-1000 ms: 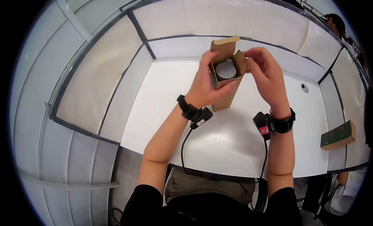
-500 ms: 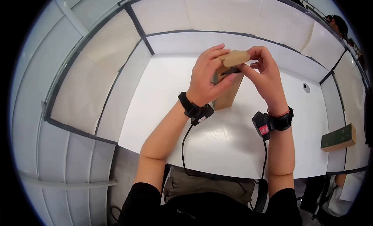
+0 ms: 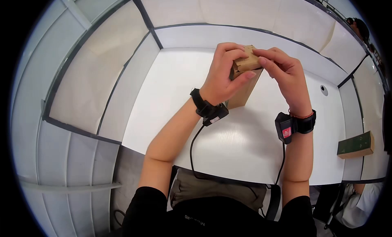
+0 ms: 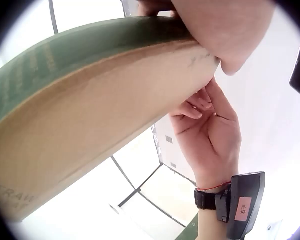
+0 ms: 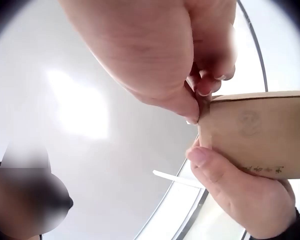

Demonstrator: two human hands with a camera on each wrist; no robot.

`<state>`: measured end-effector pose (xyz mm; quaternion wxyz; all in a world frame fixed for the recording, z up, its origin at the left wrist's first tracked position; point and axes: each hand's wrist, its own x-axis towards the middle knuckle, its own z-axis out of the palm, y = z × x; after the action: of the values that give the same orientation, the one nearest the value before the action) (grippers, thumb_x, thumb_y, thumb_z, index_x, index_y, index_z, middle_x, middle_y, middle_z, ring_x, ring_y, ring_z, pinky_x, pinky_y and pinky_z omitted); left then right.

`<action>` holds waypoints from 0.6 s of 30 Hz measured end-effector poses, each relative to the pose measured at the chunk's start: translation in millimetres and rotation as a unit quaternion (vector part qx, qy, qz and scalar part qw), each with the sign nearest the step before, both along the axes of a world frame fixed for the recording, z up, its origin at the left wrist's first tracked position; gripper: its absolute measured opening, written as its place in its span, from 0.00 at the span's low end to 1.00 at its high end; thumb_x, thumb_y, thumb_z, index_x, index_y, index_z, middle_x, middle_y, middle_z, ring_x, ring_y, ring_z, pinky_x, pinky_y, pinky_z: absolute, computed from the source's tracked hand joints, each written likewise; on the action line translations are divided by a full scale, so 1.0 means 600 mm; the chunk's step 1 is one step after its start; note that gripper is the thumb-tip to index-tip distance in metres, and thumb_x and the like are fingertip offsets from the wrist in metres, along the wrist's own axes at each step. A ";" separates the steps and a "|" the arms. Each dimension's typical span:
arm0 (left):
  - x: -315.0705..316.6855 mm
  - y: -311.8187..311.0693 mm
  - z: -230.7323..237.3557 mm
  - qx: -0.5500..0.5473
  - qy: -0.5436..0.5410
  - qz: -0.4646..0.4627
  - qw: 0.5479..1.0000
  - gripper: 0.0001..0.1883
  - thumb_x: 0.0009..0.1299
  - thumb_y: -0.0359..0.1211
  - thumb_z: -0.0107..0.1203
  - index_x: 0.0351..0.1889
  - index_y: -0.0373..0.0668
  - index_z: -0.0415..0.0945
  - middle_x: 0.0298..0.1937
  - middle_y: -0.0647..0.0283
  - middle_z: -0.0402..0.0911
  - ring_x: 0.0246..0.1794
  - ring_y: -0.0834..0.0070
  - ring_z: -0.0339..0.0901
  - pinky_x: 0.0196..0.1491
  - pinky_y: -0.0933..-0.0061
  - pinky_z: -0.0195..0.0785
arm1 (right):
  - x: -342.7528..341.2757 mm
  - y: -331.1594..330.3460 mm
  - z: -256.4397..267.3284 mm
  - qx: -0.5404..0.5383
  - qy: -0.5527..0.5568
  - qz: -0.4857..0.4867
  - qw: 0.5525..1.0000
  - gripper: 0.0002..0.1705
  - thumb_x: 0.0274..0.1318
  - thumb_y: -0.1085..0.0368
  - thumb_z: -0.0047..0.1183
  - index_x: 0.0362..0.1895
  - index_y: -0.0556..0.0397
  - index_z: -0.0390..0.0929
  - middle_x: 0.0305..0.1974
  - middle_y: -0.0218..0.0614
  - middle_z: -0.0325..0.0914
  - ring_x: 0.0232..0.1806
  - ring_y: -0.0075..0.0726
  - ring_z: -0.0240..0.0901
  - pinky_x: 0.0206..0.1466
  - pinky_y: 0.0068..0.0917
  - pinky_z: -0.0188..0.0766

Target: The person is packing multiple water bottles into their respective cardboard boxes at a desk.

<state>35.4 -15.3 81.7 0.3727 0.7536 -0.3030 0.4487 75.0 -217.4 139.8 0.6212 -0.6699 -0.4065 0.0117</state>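
Observation:
A tall cardboard box [image 3: 241, 90] stands upright on the white table [image 3: 163, 94], its top flap [image 3: 248, 62] folded over the opening. In the left wrist view the box [image 4: 105, 95] shows one green side and one plain brown side. My left hand [image 3: 222, 76] grips the box near its top, thumb on the near side and fingers round the far left. My right hand [image 3: 288, 76] pinches the top's right edge between thumb and fingers; in the right wrist view the right hand [image 5: 150, 50] is at the box's end. What is inside the box is hidden.
A second box, green and brown [image 3: 355, 145], lies at the table's right edge by the low partition [image 3: 353, 98]. A round hole [image 3: 324, 90] is at the table's back right. Black cables [image 3: 192, 147] hang from both wrist cameras.
The top flap has come down over the opening, hiding the round white thing seen inside before. Both hands have stayed at the box's top, the right fingers moving to its edge.

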 end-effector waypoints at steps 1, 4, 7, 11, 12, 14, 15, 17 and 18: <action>0.001 0.001 -0.001 0.000 -0.002 -0.001 1.000 0.20 0.73 0.36 0.61 0.58 0.40 0.69 0.60 0.54 0.68 0.61 0.62 0.70 0.63 0.63 0.66 | 0.002 0.003 -0.004 0.008 -0.007 0.001 1.000 0.11 0.68 0.67 0.58 0.50 0.56 0.87 0.36 0.29 0.77 0.40 0.24 0.71 0.46 0.23 0.67; 0.006 0.001 -0.006 -0.018 -0.003 -0.011 1.000 0.20 0.72 0.36 0.61 0.57 0.40 0.68 0.60 0.53 0.68 0.59 0.59 0.69 0.62 0.61 0.66 | 0.007 0.008 -0.013 0.008 -0.029 -0.007 1.000 0.11 0.66 0.68 0.59 0.50 0.56 0.87 0.36 0.28 0.76 0.40 0.23 0.72 0.44 0.23 0.67; 0.008 -0.001 -0.011 -0.061 0.012 -0.036 0.997 0.17 0.73 0.34 0.59 0.55 0.41 0.67 0.60 0.52 0.68 0.57 0.59 0.69 0.61 0.61 0.66 | 0.008 0.012 -0.018 0.014 -0.052 -0.003 0.999 0.11 0.65 0.67 0.60 0.48 0.56 0.88 0.35 0.28 0.75 0.37 0.22 0.69 0.42 0.23 0.66; 0.002 -0.009 -0.013 -0.110 0.046 -0.057 0.991 0.14 0.73 0.32 0.57 0.53 0.40 0.67 0.60 0.51 0.67 0.57 0.60 0.69 0.61 0.62 0.65 | 0.005 0.017 -0.014 -0.023 -0.036 -0.002 0.999 0.10 0.63 0.67 0.62 0.46 0.55 0.88 0.34 0.27 0.74 0.34 0.21 0.65 0.39 0.22 0.63; 0.002 -0.007 -0.013 -0.088 0.035 -0.046 0.994 0.14 0.74 0.32 0.57 0.53 0.40 0.67 0.60 0.51 0.67 0.58 0.60 0.69 0.61 0.62 0.65 | 0.003 0.016 -0.010 -0.024 -0.009 0.015 1.000 0.10 0.62 0.67 0.62 0.46 0.55 0.89 0.34 0.27 0.73 0.34 0.21 0.64 0.39 0.22 0.63; 0.002 -0.003 -0.012 -0.045 0.012 -0.024 0.999 0.13 0.74 0.32 0.56 0.52 0.40 0.68 0.60 0.51 0.67 0.58 0.60 0.69 0.60 0.62 0.66 | 0.004 0.011 -0.006 -0.018 0.046 0.041 0.998 0.10 0.62 0.67 0.62 0.46 0.55 0.89 0.34 0.26 0.74 0.33 0.21 0.63 0.39 0.21 0.63; 0.002 -0.003 -0.013 -0.059 0.018 -0.026 0.998 0.13 0.74 0.32 0.56 0.52 0.40 0.68 0.60 0.51 0.67 0.58 0.60 0.69 0.60 0.62 0.65 | 0.007 0.007 -0.006 -0.011 0.075 0.049 0.996 0.10 0.62 0.67 0.62 0.46 0.55 0.88 0.34 0.26 0.75 0.34 0.21 0.64 0.39 0.21 0.63; 0.004 -0.005 -0.014 -0.087 0.028 -0.028 0.995 0.12 0.74 0.31 0.57 0.51 0.41 0.69 0.60 0.51 0.68 0.58 0.60 0.69 0.60 0.62 0.65 | 0.009 0.005 -0.007 0.007 0.113 0.057 0.992 0.11 0.63 0.67 0.61 0.47 0.56 0.88 0.34 0.26 0.77 0.34 0.21 0.65 0.40 0.21 0.64; 0.005 -0.005 -0.014 -0.093 0.026 -0.033 0.995 0.12 0.73 0.31 0.56 0.51 0.40 0.70 0.60 0.52 0.69 0.58 0.59 0.69 0.60 0.62 0.65 | 0.008 0.005 -0.009 0.018 0.122 0.057 0.991 0.12 0.63 0.67 0.60 0.48 0.56 0.87 0.34 0.26 0.78 0.34 0.21 0.65 0.41 0.21 0.65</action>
<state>38.5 -18.0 73.4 0.4635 0.7167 -0.2754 0.4424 79.8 -214.4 134.3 0.6762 -0.6283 -0.3651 0.1213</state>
